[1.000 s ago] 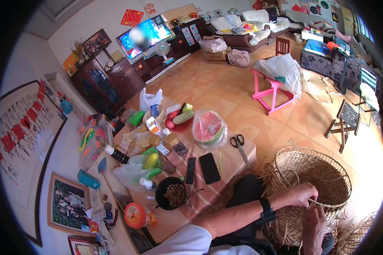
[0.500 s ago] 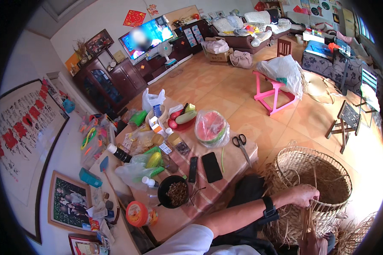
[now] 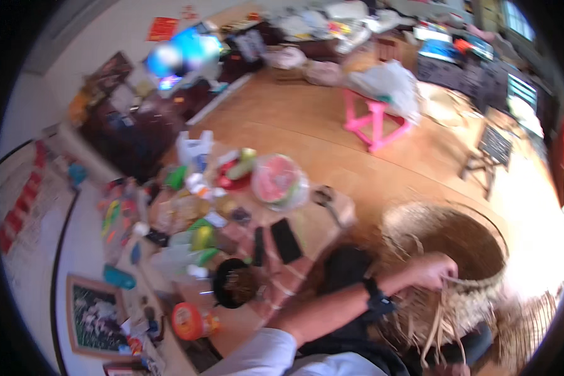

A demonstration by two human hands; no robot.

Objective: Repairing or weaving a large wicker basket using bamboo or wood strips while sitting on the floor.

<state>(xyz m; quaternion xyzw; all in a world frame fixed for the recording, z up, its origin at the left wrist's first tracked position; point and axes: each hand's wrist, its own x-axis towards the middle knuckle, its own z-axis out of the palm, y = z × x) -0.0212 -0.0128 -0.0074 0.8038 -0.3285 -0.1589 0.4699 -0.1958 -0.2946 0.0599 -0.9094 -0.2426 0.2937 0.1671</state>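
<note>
A large round woven straw basket (image 3: 420, 219) stands at the lower right, its mouth facing up. My left hand (image 3: 435, 271) is closed on the near rim, with flat straw strands (image 3: 442, 316) hanging below it. At the lower edge, my right hand (image 3: 451, 370) shows only in part, beside the lower ends of these strands. Its fingers are cut off and smeared, so its grip cannot be made out. A dark band circles my left wrist. The whole picture is blurred by motion.
Left of the basket, a table carries scissors (image 3: 326, 199), a bagged watermelon half (image 3: 276, 178), a black phone (image 3: 286, 240), a black bowl (image 3: 222, 285) and an orange-lidded jar (image 3: 187, 321). A pink stool (image 3: 375, 125) and a folding stool (image 3: 492, 147) stand beyond. More straw (image 3: 532, 326) lies at right.
The view has shifted, moving the scene left in the picture. My left hand stays at the basket rim. The strands below it, bunched together before, now hang spread apart, and my right hand is lower.
</note>
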